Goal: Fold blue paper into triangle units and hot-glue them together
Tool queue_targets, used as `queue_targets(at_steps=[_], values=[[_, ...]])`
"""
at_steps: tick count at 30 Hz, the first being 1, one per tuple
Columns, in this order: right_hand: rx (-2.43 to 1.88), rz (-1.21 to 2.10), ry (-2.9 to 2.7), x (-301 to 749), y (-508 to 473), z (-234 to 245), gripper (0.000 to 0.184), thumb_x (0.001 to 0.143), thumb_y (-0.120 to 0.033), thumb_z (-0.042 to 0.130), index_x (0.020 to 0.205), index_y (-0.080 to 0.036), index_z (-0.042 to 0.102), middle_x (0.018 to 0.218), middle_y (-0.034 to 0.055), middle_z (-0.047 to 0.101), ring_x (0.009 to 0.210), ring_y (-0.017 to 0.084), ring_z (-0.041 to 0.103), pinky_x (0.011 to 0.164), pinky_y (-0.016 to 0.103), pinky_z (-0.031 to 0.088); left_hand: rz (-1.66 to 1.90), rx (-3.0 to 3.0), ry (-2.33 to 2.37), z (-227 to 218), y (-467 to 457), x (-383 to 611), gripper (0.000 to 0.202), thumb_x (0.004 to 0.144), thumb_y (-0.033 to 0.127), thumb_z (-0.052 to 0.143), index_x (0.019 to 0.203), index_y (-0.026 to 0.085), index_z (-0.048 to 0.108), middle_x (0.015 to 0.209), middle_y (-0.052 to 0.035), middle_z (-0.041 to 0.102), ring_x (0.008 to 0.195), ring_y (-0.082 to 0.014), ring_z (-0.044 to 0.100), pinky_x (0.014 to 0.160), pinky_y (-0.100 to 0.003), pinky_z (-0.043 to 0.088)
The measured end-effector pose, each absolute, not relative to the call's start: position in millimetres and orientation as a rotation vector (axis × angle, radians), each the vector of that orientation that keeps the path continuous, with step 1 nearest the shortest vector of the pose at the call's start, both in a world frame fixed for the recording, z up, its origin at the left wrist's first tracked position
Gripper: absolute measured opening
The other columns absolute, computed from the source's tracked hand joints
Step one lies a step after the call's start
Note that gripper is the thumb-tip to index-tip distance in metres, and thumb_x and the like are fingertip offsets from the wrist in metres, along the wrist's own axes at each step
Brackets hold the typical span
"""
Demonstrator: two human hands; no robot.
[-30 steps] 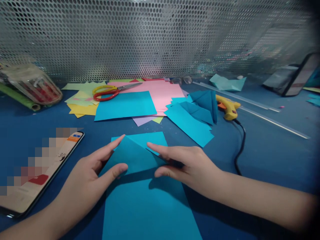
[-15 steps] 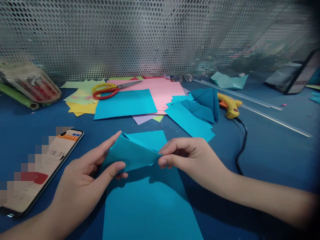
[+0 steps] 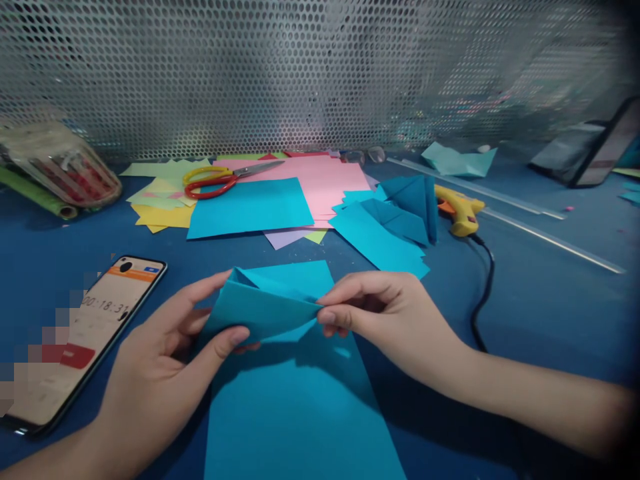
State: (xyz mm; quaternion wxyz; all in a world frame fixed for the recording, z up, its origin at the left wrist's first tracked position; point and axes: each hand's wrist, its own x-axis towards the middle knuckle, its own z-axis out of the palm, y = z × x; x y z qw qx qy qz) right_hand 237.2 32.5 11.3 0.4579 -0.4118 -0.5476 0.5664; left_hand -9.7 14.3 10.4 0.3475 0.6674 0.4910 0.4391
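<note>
A folded piece of blue paper [image 3: 265, 310] is held between my two hands, its upper edge parted into a pocket. My left hand [image 3: 165, 353] grips its left side, thumb on the near face and the other fingers behind and below. With thumb and fingertips, my right hand [image 3: 375, 310] pinches the pointed right corner. Beneath both hands a long blue sheet [image 3: 300, 413] lies on the table, shaded by them. More folded blue paper pieces [image 3: 395, 220] are piled beyond my right hand.
Red and yellow scissors [image 3: 213, 183] rest on coloured sheets at the back. A phone [image 3: 90, 333] with a timer lies left. Behind it stands a jar [image 3: 70, 160]. At right are a yellow glue gun [image 3: 463, 213] with its cord, clear sticks [image 3: 550, 240] and a pale folded paper [image 3: 460, 161].
The folded paper has tilted slightly, its upper left corner now lower and its pocket wider. My left fingers have shifted a little left and down; my right hand keeps its pinch.
</note>
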Motion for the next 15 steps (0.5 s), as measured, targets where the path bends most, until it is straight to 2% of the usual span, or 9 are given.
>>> queue_targets(at_steps=[4,6,9,12,15], values=[[-1.049,1.465,-1.266,236.0,31.7,12.2,0.012,0.067,-0.020,0.091,0.072,-0.022,0.080,0.066,0.0006,0.077,0.062,0.015,0.075,0.056,0.019,0.062,1.049,1.825,1.271,12.6,15.9,-6.4,0.013,0.086,0.027,0.073,0.092,0.038,0.070,0.079,0.0176,0.077,0.067,-0.0081,0.076,0.063,-0.006,0.058],[-1.051,1.504,-1.255,234.0,29.7,14.2,0.014,0.064,-0.017,0.091,0.069,-0.022,0.079,0.063,-0.0004,0.076,0.059,0.014,0.074,0.054,0.017,0.060,0.975,1.832,1.269,12.8,15.5,-6.5,0.015,0.084,0.027,0.075,0.094,0.037,0.070,0.083,0.0163,0.078,0.071,-0.0086,0.076,0.065,-0.007,0.058],[-1.032,1.512,-1.287,231.1,25.9,16.4,0.010,0.069,-0.017,0.087,0.067,-0.023,0.078,0.063,-0.0004,0.076,0.058,0.013,0.073,0.053,0.016,0.059,0.876,1.698,1.239,10.9,12.8,-9.6,0.020,0.083,0.035,0.078,0.101,0.036,0.070,0.084,0.0126,0.080,0.070,-0.0123,0.077,0.063,-0.011,0.060],[-1.052,1.504,-1.297,229.4,23.4,16.1,0.014,0.069,-0.023,0.088,0.066,-0.022,0.075,0.062,0.0002,0.074,0.057,0.014,0.072,0.052,0.020,0.059,0.766,1.526,1.186,7.6,9.9,-13.0,0.018,0.091,0.045,0.072,0.103,0.032,0.068,0.073,0.0087,0.079,0.064,-0.0152,0.077,0.057,-0.015,0.061],[-1.084,1.506,-1.327,228.8,23.1,15.0,0.023,0.071,-0.033,0.089,0.066,-0.021,0.070,0.061,0.0003,0.071,0.057,0.015,0.071,0.053,0.022,0.058,0.742,1.494,1.196,5.1,9.3,-13.7,0.017,0.093,0.045,0.071,0.095,0.030,0.066,0.066,0.0076,0.077,0.059,-0.0138,0.075,0.056,-0.013,0.059]])
